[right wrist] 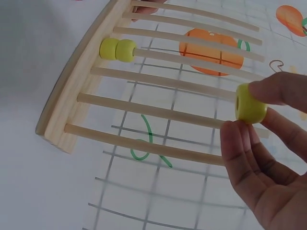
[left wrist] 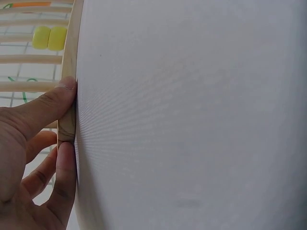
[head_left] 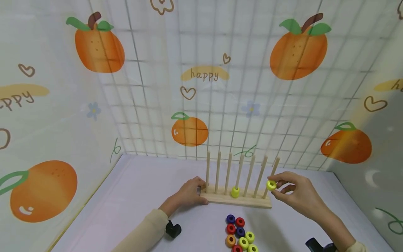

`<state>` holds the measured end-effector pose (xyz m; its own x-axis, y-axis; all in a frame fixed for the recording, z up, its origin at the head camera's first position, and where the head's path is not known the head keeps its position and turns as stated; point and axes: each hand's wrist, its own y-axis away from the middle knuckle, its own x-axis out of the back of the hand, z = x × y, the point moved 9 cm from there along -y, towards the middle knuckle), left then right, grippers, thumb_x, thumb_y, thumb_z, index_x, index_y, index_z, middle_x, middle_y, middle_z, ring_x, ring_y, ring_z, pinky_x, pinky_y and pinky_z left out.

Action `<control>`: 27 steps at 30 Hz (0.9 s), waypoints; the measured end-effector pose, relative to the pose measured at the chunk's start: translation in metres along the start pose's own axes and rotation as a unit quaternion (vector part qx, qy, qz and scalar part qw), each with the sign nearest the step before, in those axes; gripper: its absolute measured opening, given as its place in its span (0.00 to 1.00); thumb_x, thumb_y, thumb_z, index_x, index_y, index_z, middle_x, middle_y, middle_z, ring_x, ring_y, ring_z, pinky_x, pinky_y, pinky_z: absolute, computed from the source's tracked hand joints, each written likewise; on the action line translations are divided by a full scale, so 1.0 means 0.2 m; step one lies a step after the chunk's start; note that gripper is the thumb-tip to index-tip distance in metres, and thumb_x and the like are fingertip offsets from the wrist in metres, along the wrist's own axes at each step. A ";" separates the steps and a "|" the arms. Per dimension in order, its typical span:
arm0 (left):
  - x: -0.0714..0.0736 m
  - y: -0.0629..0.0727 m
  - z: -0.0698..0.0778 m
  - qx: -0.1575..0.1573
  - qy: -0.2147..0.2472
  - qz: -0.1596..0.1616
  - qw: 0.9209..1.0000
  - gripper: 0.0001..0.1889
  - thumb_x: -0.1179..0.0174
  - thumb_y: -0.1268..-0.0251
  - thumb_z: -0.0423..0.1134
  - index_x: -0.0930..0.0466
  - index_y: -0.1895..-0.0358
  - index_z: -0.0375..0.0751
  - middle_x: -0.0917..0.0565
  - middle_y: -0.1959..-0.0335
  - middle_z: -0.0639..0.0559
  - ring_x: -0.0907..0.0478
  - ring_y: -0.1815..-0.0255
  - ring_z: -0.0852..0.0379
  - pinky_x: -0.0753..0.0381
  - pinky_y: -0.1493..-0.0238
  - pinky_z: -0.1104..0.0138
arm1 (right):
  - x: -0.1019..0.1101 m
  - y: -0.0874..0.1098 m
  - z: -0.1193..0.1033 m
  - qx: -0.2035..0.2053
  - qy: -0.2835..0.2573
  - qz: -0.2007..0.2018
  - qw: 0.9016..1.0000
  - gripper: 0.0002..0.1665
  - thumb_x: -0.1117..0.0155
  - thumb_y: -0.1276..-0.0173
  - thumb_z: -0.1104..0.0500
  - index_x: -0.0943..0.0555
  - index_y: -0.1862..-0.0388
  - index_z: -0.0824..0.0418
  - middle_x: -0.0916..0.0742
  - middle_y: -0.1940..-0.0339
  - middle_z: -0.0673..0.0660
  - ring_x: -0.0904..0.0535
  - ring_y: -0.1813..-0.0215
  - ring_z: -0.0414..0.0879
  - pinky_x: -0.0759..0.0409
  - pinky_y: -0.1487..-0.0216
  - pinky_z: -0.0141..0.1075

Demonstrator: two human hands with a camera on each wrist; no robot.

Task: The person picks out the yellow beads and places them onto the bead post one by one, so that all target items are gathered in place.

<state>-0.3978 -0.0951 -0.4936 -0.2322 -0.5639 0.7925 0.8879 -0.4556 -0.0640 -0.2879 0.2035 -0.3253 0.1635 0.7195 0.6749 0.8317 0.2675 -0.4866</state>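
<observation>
The left hand (head_left: 189, 192) sits at the left end of a wooden rack (head_left: 236, 200), its fingers curled round that end. The left wrist view shows the grip closely: the thumb (left wrist: 48, 103) presses on the edge of the base from one side and a finger (left wrist: 64, 177) from the other, so the end of the board is pinched between them. The rack stands on a pale table (head_left: 126, 196) and carries seven upright pegs (head_left: 218, 171) in a row.

On the fourth peg from the left sit two yellow beads (head_left: 235, 191), one on top of the other, resting against the base (the right wrist view shows them as a pair (right wrist: 117, 49) pushed right down to the board).

Further right, the right hand (head_left: 297, 196) holds a single yellow bead (head_left: 271, 185) pinched between thumb and fingertips, the other fingers loosely bent. This bead is held up off the table, just beside the rightmost pegs; in the right wrist view it (right wrist: 249, 104) lies close against a peg, its hole facing the base, but whether it is threaded on or only in front of the peg cannot be told.

On the table in front of the rack, near the bottom edge of the head view, lies a cluster of loose beads (head_left: 240, 233): blue, red, orange and yellow-green, touching one another.
</observation>
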 end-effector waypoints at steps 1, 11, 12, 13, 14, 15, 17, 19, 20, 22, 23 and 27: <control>0.00 0.00 0.00 -0.001 -0.001 0.001 1.000 0.36 0.20 0.54 0.50 0.20 0.41 0.38 0.22 0.47 0.53 0.25 0.42 0.50 0.27 0.40 0.54 | 0.00 -0.01 -0.01 0.003 0.001 0.002 1.000 0.23 0.21 0.49 0.71 0.13 0.55 0.53 0.12 0.58 0.47 0.19 0.65 0.40 0.17 0.67 0.33; 0.00 0.00 0.00 0.001 -0.004 -0.002 1.000 0.36 0.21 0.53 0.51 0.20 0.40 0.38 0.22 0.46 0.54 0.26 0.41 0.51 0.27 0.39 0.55 | 0.00 -0.03 -0.03 -0.003 0.015 -0.008 1.000 0.22 0.21 0.47 0.70 0.13 0.54 0.54 0.14 0.59 0.46 0.19 0.64 0.43 0.17 0.67 0.32; 0.00 0.00 0.00 0.002 -0.003 -0.002 1.000 0.36 0.21 0.53 0.51 0.20 0.40 0.38 0.22 0.46 0.54 0.26 0.41 0.51 0.27 0.39 0.55 | 0.00 -0.03 -0.03 -0.002 0.016 -0.008 1.000 0.22 0.21 0.48 0.70 0.13 0.54 0.54 0.14 0.59 0.46 0.20 0.64 0.42 0.17 0.67 0.32; 0.00 0.00 0.00 0.003 -0.004 -0.001 1.000 0.36 0.21 0.53 0.51 0.20 0.40 0.38 0.22 0.46 0.54 0.26 0.41 0.51 0.27 0.39 0.55 | 0.00 -0.03 -0.04 0.000 0.015 -0.006 1.000 0.22 0.21 0.48 0.70 0.13 0.54 0.54 0.14 0.59 0.46 0.20 0.64 0.42 0.17 0.67 0.33; 0.00 0.00 0.00 0.004 -0.005 -0.001 1.000 0.37 0.21 0.53 0.51 0.21 0.40 0.38 0.22 0.46 0.54 0.26 0.41 0.51 0.27 0.39 0.55 | 0.00 -0.04 -0.04 0.002 0.015 -0.005 1.000 0.22 0.21 0.48 0.70 0.13 0.54 0.54 0.14 0.59 0.46 0.20 0.64 0.41 0.17 0.66 0.33; 0.00 0.00 0.00 0.005 -0.006 -0.001 1.000 0.37 0.21 0.53 0.51 0.21 0.39 0.38 0.23 0.46 0.54 0.26 0.41 0.51 0.27 0.39 0.55 | 0.00 -0.04 -0.05 0.005 0.015 -0.004 1.000 0.22 0.21 0.48 0.70 0.13 0.54 0.54 0.14 0.59 0.46 0.20 0.64 0.40 0.17 0.66 0.33; 0.01 0.00 0.00 0.005 -0.006 -0.001 1.000 0.37 0.21 0.53 0.51 0.21 0.39 0.38 0.22 0.46 0.54 0.26 0.41 0.51 0.27 0.39 0.55 | 0.01 -0.05 -0.06 0.011 0.014 0.000 1.000 0.22 0.21 0.48 0.71 0.13 0.54 0.54 0.13 0.60 0.46 0.20 0.64 0.39 0.17 0.67 0.33; 0.00 0.00 0.00 0.006 -0.005 -0.001 1.000 0.37 0.21 0.53 0.51 0.21 0.40 0.38 0.22 0.47 0.54 0.26 0.41 0.51 0.27 0.38 0.55 | 0.01 -0.05 -0.07 0.016 0.011 0.002 1.000 0.23 0.21 0.48 0.71 0.13 0.54 0.54 0.13 0.60 0.45 0.20 0.64 0.39 0.17 0.67 0.32; 0.00 0.00 0.00 0.006 -0.004 -0.002 1.000 0.37 0.21 0.53 0.51 0.21 0.40 0.38 0.22 0.47 0.55 0.26 0.41 0.51 0.27 0.38 0.55 | 0.01 -0.06 -0.07 0.018 0.011 0.002 1.000 0.22 0.22 0.48 0.71 0.13 0.54 0.54 0.13 0.60 0.45 0.20 0.64 0.39 0.17 0.67 0.32; 0.00 0.00 0.00 0.006 -0.003 -0.003 1.000 0.36 0.21 0.53 0.51 0.20 0.39 0.39 0.22 0.47 0.55 0.26 0.41 0.51 0.27 0.38 0.55 | 0.01 -0.06 -0.08 0.022 0.012 0.004 1.000 0.23 0.22 0.48 0.71 0.13 0.55 0.54 0.13 0.60 0.45 0.20 0.64 0.39 0.17 0.67 0.32; 0.00 0.00 0.00 0.005 -0.003 -0.002 1.000 0.36 0.21 0.53 0.51 0.20 0.39 0.39 0.22 0.47 0.55 0.26 0.41 0.51 0.27 0.39 0.55 | 0.02 -0.06 -0.08 0.023 0.012 0.004 1.000 0.22 0.22 0.48 0.71 0.13 0.55 0.54 0.13 0.60 0.46 0.20 0.64 0.39 0.17 0.67 0.32; 0.00 0.00 0.00 -0.001 -0.006 0.002 1.000 0.36 0.21 0.53 0.51 0.20 0.40 0.39 0.22 0.47 0.55 0.26 0.42 0.51 0.27 0.39 0.55 | 0.02 -0.07 -0.09 0.026 0.015 0.005 1.000 0.22 0.22 0.48 0.72 0.13 0.55 0.56 0.14 0.60 0.46 0.20 0.64 0.39 0.17 0.67 0.32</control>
<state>-0.3979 -0.0951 -0.4937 -0.2234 -0.5568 0.8001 0.8884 -0.4540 -0.0679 -0.2896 0.1904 -0.3048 0.1880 0.7026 0.6863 0.8019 0.2936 -0.5203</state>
